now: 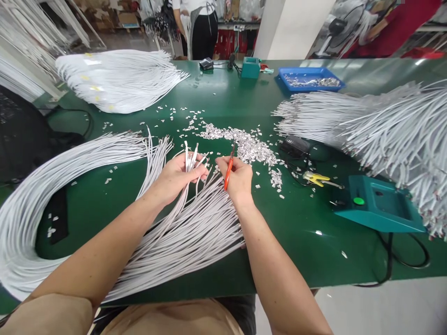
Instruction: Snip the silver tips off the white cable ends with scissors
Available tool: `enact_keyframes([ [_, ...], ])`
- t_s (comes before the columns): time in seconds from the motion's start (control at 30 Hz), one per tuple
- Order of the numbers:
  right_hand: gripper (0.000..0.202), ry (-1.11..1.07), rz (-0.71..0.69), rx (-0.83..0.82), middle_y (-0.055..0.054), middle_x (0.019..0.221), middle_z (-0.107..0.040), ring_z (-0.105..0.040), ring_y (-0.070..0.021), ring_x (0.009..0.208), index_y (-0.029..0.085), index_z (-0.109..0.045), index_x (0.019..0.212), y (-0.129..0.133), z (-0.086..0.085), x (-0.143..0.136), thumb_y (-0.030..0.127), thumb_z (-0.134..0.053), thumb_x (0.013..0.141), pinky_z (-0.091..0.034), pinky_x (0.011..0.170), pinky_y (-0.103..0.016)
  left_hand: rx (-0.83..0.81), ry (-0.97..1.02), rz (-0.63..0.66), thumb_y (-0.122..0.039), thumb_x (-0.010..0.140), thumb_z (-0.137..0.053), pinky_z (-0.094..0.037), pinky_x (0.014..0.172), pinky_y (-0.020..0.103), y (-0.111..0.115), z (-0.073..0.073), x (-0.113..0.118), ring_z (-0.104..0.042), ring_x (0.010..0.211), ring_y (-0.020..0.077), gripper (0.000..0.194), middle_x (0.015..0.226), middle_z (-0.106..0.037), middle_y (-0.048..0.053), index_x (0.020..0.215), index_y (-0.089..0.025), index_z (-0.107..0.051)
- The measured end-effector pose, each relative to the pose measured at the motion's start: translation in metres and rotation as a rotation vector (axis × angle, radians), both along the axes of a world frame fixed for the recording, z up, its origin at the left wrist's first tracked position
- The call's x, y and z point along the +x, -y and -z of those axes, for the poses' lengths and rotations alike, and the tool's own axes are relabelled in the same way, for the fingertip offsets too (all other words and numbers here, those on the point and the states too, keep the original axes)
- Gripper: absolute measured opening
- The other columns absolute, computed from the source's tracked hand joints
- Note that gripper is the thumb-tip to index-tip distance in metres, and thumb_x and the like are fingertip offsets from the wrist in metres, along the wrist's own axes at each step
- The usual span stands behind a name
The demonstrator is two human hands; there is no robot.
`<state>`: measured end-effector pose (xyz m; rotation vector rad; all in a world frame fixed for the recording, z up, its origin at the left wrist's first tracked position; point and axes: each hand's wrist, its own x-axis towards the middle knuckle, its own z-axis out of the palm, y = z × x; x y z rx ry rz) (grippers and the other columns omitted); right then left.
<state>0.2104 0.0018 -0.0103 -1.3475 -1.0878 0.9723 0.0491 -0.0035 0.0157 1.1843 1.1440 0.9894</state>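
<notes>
A few white cables point(188, 161) stand pinched in the left hand point(174, 179), as I see remotely; the right hand point(239, 179) curls around an orange-handled tool point(228, 173) just beside them. Flat, silvery scraps point(253, 148) heaped on the smooth green table point(296, 260) suggest plenty done; the slender, curving bundle point(199, 228) below, probably pliant, seems left to handle.

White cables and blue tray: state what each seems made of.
White cables: probably metal wire in smooth, satin plastic sheathing; they bend in curves, and some ends show brownish tips. Blue tray: likely moulded plastic, slightly glossy, from its uniform colour and thin rim.
</notes>
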Motion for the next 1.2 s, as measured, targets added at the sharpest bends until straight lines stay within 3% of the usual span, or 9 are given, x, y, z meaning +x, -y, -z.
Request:
enact_keyframes([
  [0.13, 0.021, -0.006, 0.109, 0.063, -0.001, 0.075, -0.065, -0.056, -0.0135, 0.068, 0.017, -0.072, 0.08, -0.005, 0.003, 0.007, 0.037, -0.066, 0.073, -0.046, 0.069, -0.029, -0.089, -0.023, 0.035, -0.039, 0.073, -0.078, -0.049, 0.073, 0.025, 0.0, -0.004, -0.003, -0.062, 0.089, 0.0144, 0.029, 0.098, -0.066, 0.003, 0.092, -0.02, -0.067],
  [0.27, 0.018, -0.097, 0.077, 0.153, -0.001, 0.079, -0.067, -0.059, -0.0143, 0.074, 0.02, -0.072, 0.075, 0.003, -0.009, 0.002, 0.037, -0.066, 0.077, -0.048, 0.075, -0.03, -0.073, -0.015, -0.028, -0.037, 0.068, -0.082, -0.046, 0.071, 0.025, -0.001, -0.002, -0.005, -0.055, 0.073, 0.0094, 0.03, 0.084, -0.062, -0.001, 0.091, -0.02, -0.071],
  [0.47, 0.01, -0.256, -0.243, 0.128, 0.001, 0.082, -0.07, -0.061, -0.0141, 0.079, 0.024, -0.076, 0.078, 0.01, -0.019, -0.001, 0.033, -0.075, 0.074, -0.048, 0.081, -0.032, -0.014, -0.016, 0.008, -0.027, 0.066, -0.083, -0.042, 0.072, 0.025, -0.003, -0.001, -0.004, -0.052, 0.067, 0.0079, 0.026, 0.071, -0.056, -0.005, 0.071, -0.017, -0.06],
  [0.6, 0.009, -0.508, -0.491, 0.019, 0.004, 0.073, -0.066, -0.059, -0.0102, 0.066, 0.024, -0.073, 0.07, 0.007, -0.019, 0.004, 0.028, -0.081, 0.068, -0.049, 0.075, -0.029, -0.063, 0.021, 0.125, -0.026, 0.068, -0.081, -0.043, 0.072, 0.027, -0.001, -0.002, -0.003, -0.056, 0.065, 0.0098, 0.036, 0.065, -0.057, -0.005, 0.063, -0.018, -0.046],
  [0.77, 0.017, -0.587, -0.51, -0.04, 0.005, 0.061, -0.059, -0.054, -0.0099, 0.057, 0.021, -0.068, 0.066, 0.007, -0.018, 0.001, 0.032, -0.081, 0.067, -0.047, 0.068, -0.03, -0.019, 0.049, 0.148, -0.029, 0.071, -0.079, -0.043, 0.062, 0.025, 0.001, -0.002, -0.002, -0.061, 0.07, 0.012, 0.022, 0.076, -0.064, -0.001, 0.082, -0.019, -0.063],
  [0.87, 0.021, -0.435, -0.382, -0.002, 0.005, 0.063, -0.057, -0.052, -0.0093, 0.061, 0.019, -0.065, 0.064, 0.006, -0.017, 0.0, 0.036, -0.076, 0.072, -0.044, 0.069, -0.028, 0.01, 0.027, 0.055, -0.03, 0.07, -0.08, -0.04, 0.056, 0.022, -0.002, -0.001, -0.003, -0.061, 0.072, 0.0121, 0.026, 0.08, -0.064, 0.0, 0.091, -0.019, -0.069],
  [0.97, 0.023, -0.092, -0.279, -0.012, 0.002, 0.069, -0.061, -0.052, -0.0112, 0.066, 0.019, -0.063, 0.063, 0.004, -0.013, 0.003, 0.036, -0.07, 0.075, -0.041, 0.067, -0.027, 0.026, -0.002, -0.036, -0.033, 0.068, -0.081, -0.041, 0.056, 0.023, -0.005, 0.001, -0.005, -0.063, 0.072, 0.014, 0.028, 0.078, -0.066, 0.001, 0.09, -0.019, -0.072],
  [1.1, 0.022, 0.444, -0.252, -0.018, -0.003, 0.081, -0.066, -0.056, -0.0147, 0.07, 0.018, -0.057, 0.064, 0.002, -0.006, 0.005, 0.034, -0.066, 0.078, -0.038, 0.062, -0.028, 0.06, -0.083, -0.092, -0.036, 0.067, -0.081, -0.044, 0.056, 0.025, -0.007, 0.003, -0.007, -0.065, 0.072, 0.0168, 0.03, 0.078, -0.068, 0.003, 0.09, -0.018, -0.073],
  [1.2, 0.023, 0.706, -0.236, 0.003, -0.004, 0.079, -0.065, -0.056, -0.0157, 0.07, 0.019, -0.056, 0.065, 0.002, -0.002, 0.003, 0.033, -0.063, 0.081, -0.035, 0.059, -0.027, 0.079, -0.132, -0.096, -0.036, 0.068, -0.08, -0.045, 0.056, 0.025, -0.005, 0.003, -0.006, -0.065, 0.072, 0.0164, 0.028, 0.08, -0.07, 0.004, 0.09, -0.019, -0.074],
])
